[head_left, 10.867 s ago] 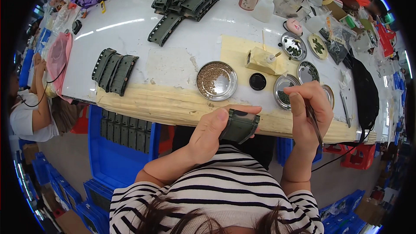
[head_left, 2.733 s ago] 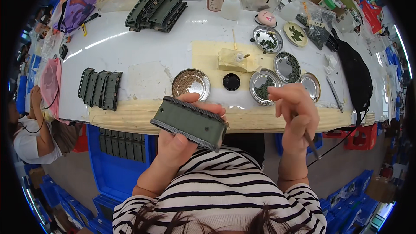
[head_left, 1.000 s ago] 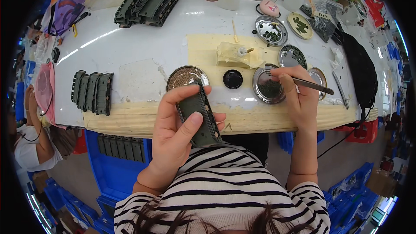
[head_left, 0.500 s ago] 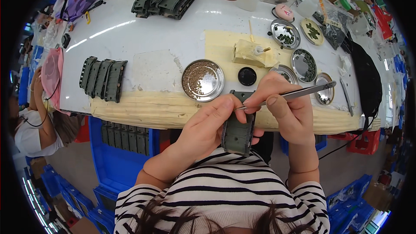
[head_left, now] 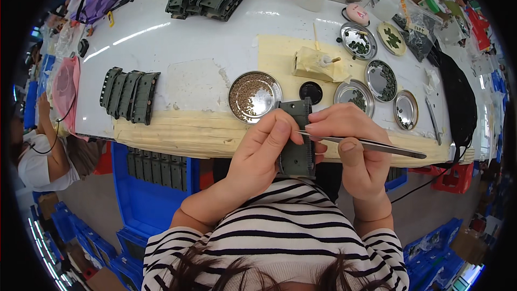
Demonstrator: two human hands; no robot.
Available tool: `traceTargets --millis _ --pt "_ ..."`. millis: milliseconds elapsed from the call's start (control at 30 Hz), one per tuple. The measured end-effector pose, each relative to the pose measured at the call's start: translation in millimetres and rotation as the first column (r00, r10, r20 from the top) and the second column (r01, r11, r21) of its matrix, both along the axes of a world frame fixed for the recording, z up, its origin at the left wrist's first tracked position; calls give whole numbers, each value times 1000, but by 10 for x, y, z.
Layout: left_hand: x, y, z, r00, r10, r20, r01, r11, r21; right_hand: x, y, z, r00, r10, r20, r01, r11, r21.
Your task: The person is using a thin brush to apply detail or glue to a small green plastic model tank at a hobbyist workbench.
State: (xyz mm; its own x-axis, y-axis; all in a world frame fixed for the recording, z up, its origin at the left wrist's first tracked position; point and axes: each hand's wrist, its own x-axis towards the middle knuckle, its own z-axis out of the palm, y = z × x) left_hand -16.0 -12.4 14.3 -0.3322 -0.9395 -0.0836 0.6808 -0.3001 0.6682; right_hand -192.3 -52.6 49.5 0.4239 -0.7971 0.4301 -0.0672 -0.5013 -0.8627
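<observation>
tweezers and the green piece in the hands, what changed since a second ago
The right hand has brought the tweezers from over the dish of small green bits, leftward and toward the person, to the green piece. The left hand has turned that piece more face-up, its grip kept. The curved green parts on the table stayed put.

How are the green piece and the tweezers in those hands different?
The green piece is wide and dark green, while the tweezers are slim and silvery grey. The green piece runs up and down the picture; the tweezers lie nearly crosswise. The left hand holds the green piece, and the right hand holds the tweezers. Both are longer than they are wide.
</observation>
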Motion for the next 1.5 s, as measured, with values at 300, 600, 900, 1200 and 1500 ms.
traceTargets --millis 300,600,900,1200,1500 --pt "-53 -2 -51 978 158 135 -130 972 -197 68 28 -13 996 20 84 -26 997 76" --pt "-74 -7 -135 927 265 265 -178 933 -312 70 46 -46 996 5 88 -13 996 89" --pt "-68 8 -113 924 259 282 -161 930 -329 92 54 -49 995 -7 96 -4 993 116" --pt "-50 22 -116 911 254 326 -144 934 -326 116 61 -41 993 -22 120 3 987 158" --pt "-48 24 -114 887 286 364 -155 924 -349 119 47 -32 999 -4 50 0 998 69"
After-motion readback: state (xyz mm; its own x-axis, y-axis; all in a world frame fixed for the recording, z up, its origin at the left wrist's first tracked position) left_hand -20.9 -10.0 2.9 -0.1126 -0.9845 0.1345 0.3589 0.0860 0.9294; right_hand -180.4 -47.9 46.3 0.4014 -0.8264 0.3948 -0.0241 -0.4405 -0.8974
